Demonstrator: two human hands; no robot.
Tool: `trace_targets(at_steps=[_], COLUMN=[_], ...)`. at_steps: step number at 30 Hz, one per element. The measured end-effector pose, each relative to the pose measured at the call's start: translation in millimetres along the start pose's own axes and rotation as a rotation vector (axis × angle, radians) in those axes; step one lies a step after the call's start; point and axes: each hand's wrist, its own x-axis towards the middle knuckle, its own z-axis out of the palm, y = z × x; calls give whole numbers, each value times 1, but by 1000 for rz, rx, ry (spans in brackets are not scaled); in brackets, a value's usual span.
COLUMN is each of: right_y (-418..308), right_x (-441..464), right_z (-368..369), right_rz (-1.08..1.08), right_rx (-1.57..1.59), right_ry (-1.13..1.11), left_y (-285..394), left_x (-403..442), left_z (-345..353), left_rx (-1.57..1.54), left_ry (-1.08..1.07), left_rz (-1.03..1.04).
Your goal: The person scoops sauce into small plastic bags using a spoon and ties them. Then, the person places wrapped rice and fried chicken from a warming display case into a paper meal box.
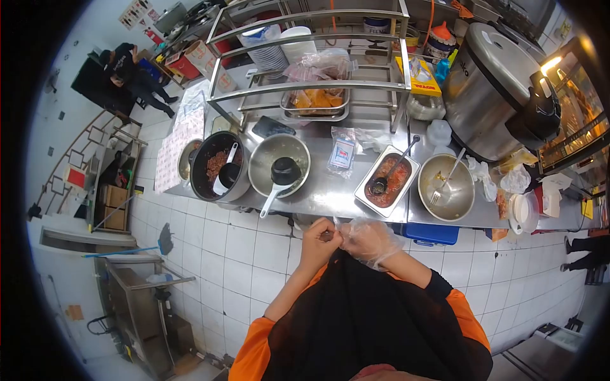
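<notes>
My left hand (318,239) is bare, its fingers curled closed in front of my chest. A clear plastic glove (384,244) loosely covers my right hand (363,239), which is also closed. Both hands meet at the fingertips, where a bit of clear plastic shows; what they pinch there is too small to make out. Just beyond them, on the steel counter (330,190), stands a white-rimmed pan of red sauce (395,178) with a dark ladle (379,184) in it. A steel bowl (260,159) holding a black, white-handled ladle (285,170) is ahead and left.
A deep pot (202,184) of chunky red food stands left; a mixing bowl (467,197) with a fork is right. A packet (342,153) lies mid-counter. Behind rise a steel rack (311,86) and large cooker (486,95). One person (130,73) is far left; another's legs (588,251) show right.
</notes>
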Motion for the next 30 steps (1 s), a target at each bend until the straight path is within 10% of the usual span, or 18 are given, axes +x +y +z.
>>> trace_targets(at_steps=[15,20,26,30], right_y=[25,21,18,18], right_x=[2,2,1,-4], right_z=[14,-1,2,-18], right_rz=[32,317,361,-16], right_rx=[42,396,913,139], right_ry=[128,-96,161,189], left_y=[-6,17,-23,-12], left_x=[6,14,21,28], left_z=[-7,-9,15,16], left_rx=[436,643,315,443], left_ry=[-12,-97,-84,-56], left_rz=[-162,492,388,461])
